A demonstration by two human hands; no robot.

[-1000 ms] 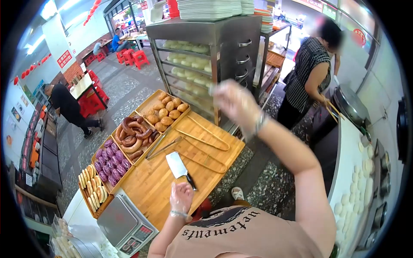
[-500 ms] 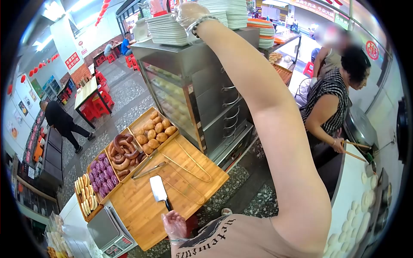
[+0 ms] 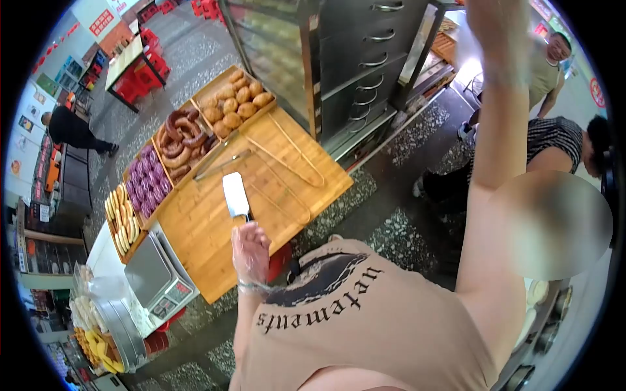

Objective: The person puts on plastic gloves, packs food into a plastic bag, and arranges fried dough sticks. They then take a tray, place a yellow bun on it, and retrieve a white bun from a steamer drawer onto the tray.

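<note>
My left hand (image 3: 251, 251), in a clear plastic glove, has its fingers curled over the black handle of a cleaver (image 3: 235, 195). The wide blade lies on the wooden board (image 3: 195, 234). My right hand (image 3: 499, 29) is raised at the top edge, smeared by motion; its fingers and anything in them cannot be made out. Metal tongs (image 3: 222, 164) and long golden tongs (image 3: 287, 153) lie on the board. Along its far edge stand trays of brown balls (image 3: 231, 104), sausages (image 3: 176, 146), purple buns (image 3: 149, 181) and pale sliced pieces (image 3: 122, 217).
A scale (image 3: 156, 274) stands left of the board, with round metal steamers (image 3: 120, 332) nearer. A steel cabinet (image 3: 352, 72) with handles rises beyond. At right are a person in a striped top (image 3: 554, 140) and another person (image 3: 544, 78). A person in black (image 3: 75, 130) stands far left.
The view has tilted down. My right hand has left the stacked plates and swung right. My left hand has moved onto the cleaver handle. The person in stripes now leans lower in view.
</note>
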